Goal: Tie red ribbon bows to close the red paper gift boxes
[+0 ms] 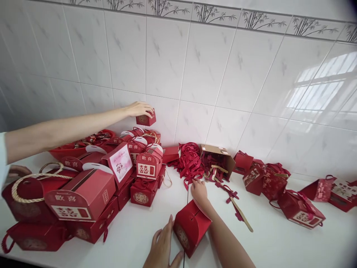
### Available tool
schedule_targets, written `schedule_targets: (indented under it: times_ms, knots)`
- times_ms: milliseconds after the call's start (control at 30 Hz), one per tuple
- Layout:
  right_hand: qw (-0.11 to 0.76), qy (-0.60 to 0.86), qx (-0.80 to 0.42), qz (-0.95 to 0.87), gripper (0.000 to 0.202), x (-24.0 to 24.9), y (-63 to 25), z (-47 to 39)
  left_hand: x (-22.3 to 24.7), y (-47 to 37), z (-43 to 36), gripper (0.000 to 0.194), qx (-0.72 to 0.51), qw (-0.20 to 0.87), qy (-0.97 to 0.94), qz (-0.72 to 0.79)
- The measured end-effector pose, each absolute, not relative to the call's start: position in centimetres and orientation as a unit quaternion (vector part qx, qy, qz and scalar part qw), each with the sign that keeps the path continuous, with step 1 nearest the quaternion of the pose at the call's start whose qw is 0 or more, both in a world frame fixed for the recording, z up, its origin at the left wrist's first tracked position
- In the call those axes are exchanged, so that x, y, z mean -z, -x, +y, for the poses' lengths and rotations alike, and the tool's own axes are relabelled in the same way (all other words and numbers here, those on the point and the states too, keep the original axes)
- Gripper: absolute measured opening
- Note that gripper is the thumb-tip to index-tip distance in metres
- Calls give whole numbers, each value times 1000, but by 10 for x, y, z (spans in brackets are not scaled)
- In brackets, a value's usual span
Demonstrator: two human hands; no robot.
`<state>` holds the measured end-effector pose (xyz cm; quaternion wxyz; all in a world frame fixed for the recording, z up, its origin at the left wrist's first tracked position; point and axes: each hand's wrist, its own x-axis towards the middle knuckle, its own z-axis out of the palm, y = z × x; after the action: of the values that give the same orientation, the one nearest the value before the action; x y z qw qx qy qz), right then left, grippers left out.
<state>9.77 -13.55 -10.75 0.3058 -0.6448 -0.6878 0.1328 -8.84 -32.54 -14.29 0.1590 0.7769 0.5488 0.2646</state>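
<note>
A red folded-card gift box [192,227] with a curved flap and a gold round print stands on the white table close to me. My left hand [164,245] is beside its left side, fingers stretched out and thumb apart, seemingly touching it. Beyond the box, my right hand [199,191] reaches to the front edge of a tangled pile of red ribbons [191,160]. Its fingers are bent together at a ribbon end. The fingertips are small and partly hidden.
At left, another person's hand [141,109] holds a small red box [146,118] above several stacked gift boxes [80,193]. An opened cardboard box [230,163] spills dark red pieces, with a gold strip [242,215] nearby. More red boxes [301,208] stand right. A tiled wall [167,74] rises behind.
</note>
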Motion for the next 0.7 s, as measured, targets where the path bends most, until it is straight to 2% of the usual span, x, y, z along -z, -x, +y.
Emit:
schedule_targets:
  times_ms: [100,233,400,567,700]
  knots:
    - [317,644,-131,-683,22,110,-101,-139,143,87,-326,80,-281,171,-764,555]
    - [357,626,-148,-677,24,114,-111,-159,131,85,-332,78,-279,191,-768,544]
    - [445,610,-175,-632,40,108,-134,-195,124,84,-339,100,-285,195,-758,553]
    - [581,631,-103,-503,54,53,-182,-241,114,70,-341,115,-334,192,-730,565]
    - [699,595,23,-397,38,-1,-214,-305,98,48,-335,117,-409,168,-716,540]
